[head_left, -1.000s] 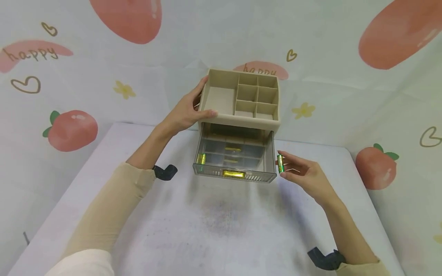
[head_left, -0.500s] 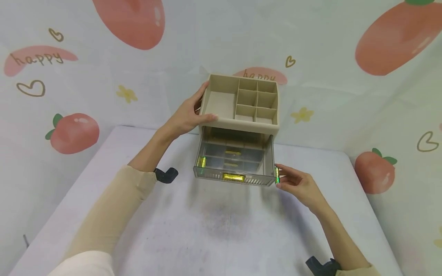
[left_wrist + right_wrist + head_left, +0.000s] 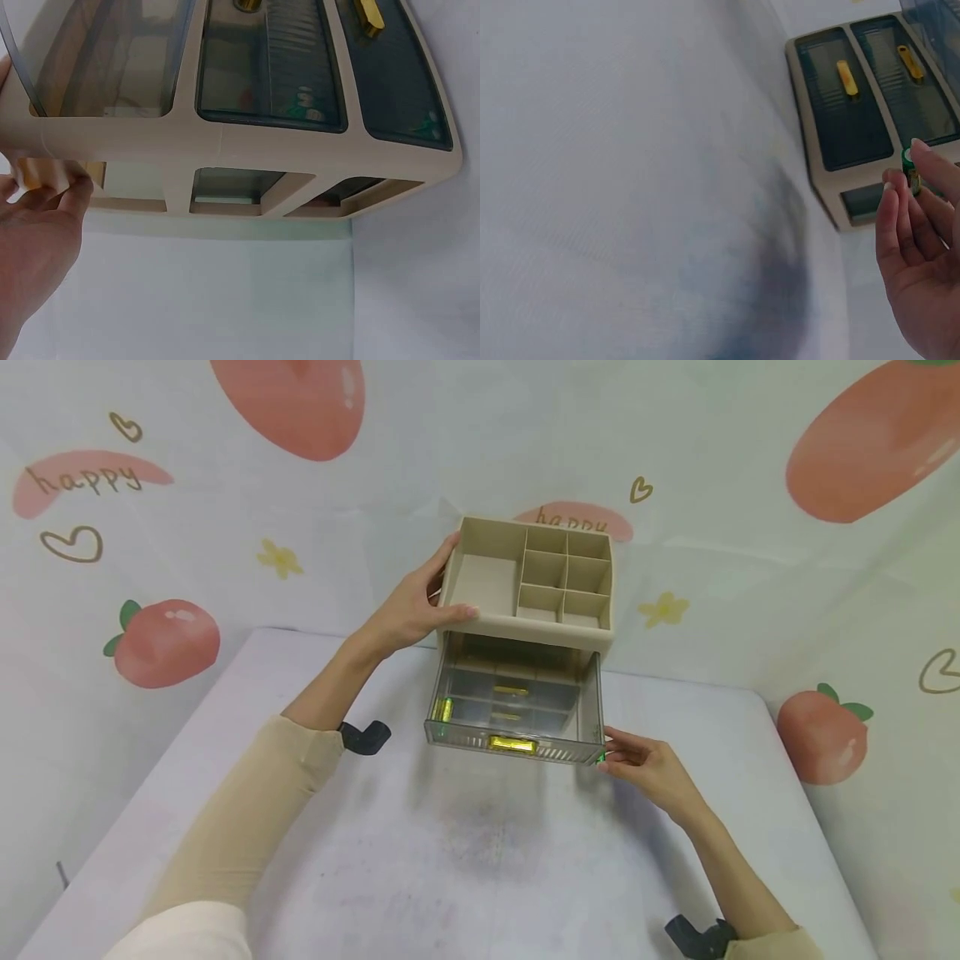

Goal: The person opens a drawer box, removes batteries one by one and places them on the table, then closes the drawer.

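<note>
A beige desktop drawer organizer [image 3: 487, 577] stands against the backdrop, its clear top drawer [image 3: 555, 750] pulled out. My left hand [image 3: 405, 614] grips the organizer's upper left side, thumb on the front of the top rim; in the left wrist view its fingers are at a side opening. Between the thumb and fingers of my right hand [image 3: 651, 772] is a small green battery [image 3: 910, 169], just outside the drawer's front right corner; in the head view only a sliver of it shows. Another green-yellow battery [image 3: 446, 710] lies inside the drawer at its front left.
Two lower drawers with gold handles [image 3: 847, 78] are shut; green shapes [image 3: 306, 105] show through them. The top tray has one large compartment and several small ones [image 3: 543, 568]. A white table [image 3: 465, 860] lies below, with a printed cloth [image 3: 360, 510] behind.
My right hand has moved down and slightly left with the battery, from beside the drawer wall to its front right corner. The battery is now mostly hidden. The left hand keeps its grip.
</note>
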The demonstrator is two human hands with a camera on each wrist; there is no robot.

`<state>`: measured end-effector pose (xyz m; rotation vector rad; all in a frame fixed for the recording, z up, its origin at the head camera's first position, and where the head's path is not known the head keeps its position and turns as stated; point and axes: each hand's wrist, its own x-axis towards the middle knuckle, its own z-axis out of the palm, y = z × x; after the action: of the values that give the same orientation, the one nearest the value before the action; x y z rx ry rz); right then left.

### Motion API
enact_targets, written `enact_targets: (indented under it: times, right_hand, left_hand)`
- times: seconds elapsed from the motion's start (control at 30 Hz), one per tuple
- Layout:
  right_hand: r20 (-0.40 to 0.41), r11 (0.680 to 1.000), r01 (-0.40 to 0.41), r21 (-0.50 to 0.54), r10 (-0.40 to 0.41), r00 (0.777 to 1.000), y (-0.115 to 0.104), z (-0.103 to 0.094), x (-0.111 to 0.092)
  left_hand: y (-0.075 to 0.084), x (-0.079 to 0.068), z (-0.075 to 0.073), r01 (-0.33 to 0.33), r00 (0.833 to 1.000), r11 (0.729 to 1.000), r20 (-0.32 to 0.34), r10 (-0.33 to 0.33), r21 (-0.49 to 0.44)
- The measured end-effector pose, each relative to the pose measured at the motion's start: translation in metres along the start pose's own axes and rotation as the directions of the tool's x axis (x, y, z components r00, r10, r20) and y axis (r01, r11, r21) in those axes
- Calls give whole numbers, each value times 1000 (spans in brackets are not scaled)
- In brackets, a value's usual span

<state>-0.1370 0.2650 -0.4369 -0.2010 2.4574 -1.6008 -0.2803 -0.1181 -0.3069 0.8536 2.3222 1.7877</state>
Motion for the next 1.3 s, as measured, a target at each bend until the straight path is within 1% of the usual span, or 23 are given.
enact_targets:
  times: [0.13,0.3,0.63,0.87,1.0,1.1,1.3]
  right_hand:
    - [11,999,-31,-11,31,999,6,0,4]
    - [12,999,-9,-31,10,1000,13,3,7]
    - [15,991,-12,-135,15,1000,19,7,9]
    - [13,973,-27,-229,31,999,26,7,12]
    - [26,971,6,-240,1,1000,31,7,14]
    - [49,974,32,-224,-22,999,34,7,16]
    - [86,976,27,-217,-9,996,38,9,19]
  left_hand:
    - [1,1,0,4,1000,1000,1,-4,6]
    - [2,1,0,11,1000,1000,-2,-11,12]
    - [2,0,0,15,1000,1000,-3,-15,3]
    - [3,0,1,17,1000,1000,-6,-17,7]
    - [3,0,2,14,1000,1000,-2,-14,4]
    - [2,0,1,12,1000,1000,-5,-12,8]
    - [2,0,0,14,1000,1000,-2,-14,11]
